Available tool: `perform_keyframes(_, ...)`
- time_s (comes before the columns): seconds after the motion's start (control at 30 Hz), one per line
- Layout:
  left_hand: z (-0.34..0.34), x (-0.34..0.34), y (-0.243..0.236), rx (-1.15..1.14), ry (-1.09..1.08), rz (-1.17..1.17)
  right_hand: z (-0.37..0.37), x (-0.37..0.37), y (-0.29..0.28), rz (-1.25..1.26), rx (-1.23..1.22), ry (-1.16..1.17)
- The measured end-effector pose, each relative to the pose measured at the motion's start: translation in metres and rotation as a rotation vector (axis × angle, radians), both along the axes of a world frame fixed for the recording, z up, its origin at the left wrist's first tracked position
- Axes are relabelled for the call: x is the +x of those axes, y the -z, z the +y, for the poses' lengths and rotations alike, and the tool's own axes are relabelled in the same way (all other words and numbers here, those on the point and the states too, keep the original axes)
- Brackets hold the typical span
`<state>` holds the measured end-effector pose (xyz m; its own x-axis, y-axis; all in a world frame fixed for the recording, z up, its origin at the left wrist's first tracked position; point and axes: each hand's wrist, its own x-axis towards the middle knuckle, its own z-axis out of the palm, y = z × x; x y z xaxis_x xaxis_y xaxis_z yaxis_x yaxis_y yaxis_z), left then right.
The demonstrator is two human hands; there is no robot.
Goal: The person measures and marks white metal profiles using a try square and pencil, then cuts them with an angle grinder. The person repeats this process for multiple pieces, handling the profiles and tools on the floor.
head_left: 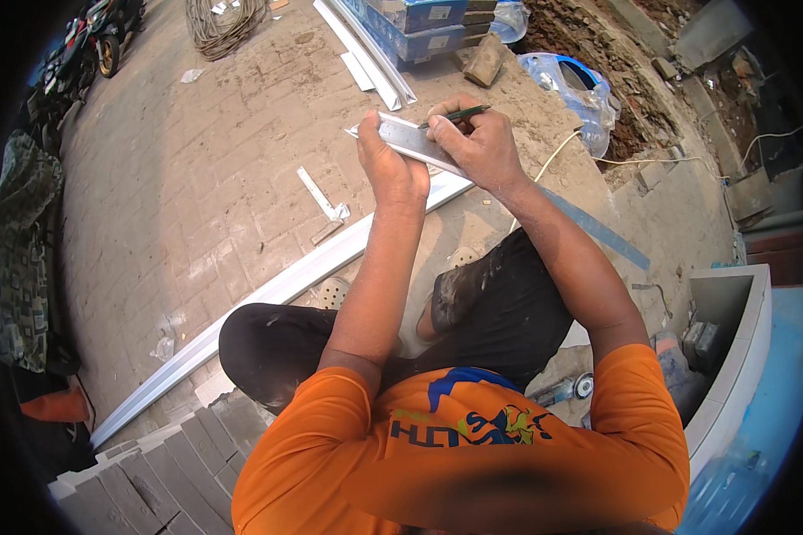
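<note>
My left hand grips a short white channel strip from its left side, thumb up along its end. Inside the strip shows a flat grey face. My right hand pinches a dark green pencil and rests over the strip's right end; fingers hide the pencil's tip. Just beneath the hands runs a long white profile, slanting from the lower left up to below my right wrist. Left of my left forearm, a small L-shaped square lies on the paving.
White profiles and blue boxes stand ahead, near a brick and plastic-wrapped bottles. A pale cable crosses on the right. An angle grinder lies by my right side; stacked grey pavers sit lower left.
</note>
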<state>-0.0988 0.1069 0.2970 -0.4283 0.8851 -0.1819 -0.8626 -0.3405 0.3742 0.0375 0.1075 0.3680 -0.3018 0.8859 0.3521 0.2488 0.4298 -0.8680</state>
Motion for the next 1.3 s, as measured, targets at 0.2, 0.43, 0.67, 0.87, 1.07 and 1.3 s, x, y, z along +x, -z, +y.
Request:
perform_keyframes(0.2, -0.0009, 0.0014, -0.0013, -0.008, -0.006, 0.0, 0.0011, -0.0004, -0.0002, -0.026, 0.031, 0.001)
perform_keyframes(0.43, -0.0005, 0.0015, -0.001, 0.01, -0.004, -0.003, 0.0003, 0.0, -0.0004, -0.03, 0.033, -0.002)
perform_keyframes(0.67, -0.0013, 0.0017, -0.0023, 0.013, -0.006, 0.002, -0.0019, 0.0008, -0.0032, -0.032, 0.044, -0.004)
perform_keyframes(0.87, -0.0011, 0.0017, -0.0037, -0.001, -0.008, -0.017, -0.0041, 0.0008, -0.0063, -0.064, 0.025, 0.015)
perform_keyframes(1.07, -0.0029, 0.0014, -0.005, 0.007, 0.007, -0.021, -0.0054, 0.0009, -0.0081, -0.063, 0.007, 0.013)
perform_keyframes(1.3, -0.0022, 0.0005, -0.0034, 0.024, 0.014, -0.017, -0.0043, 0.0015, -0.007, -0.044, 0.004, -0.007)
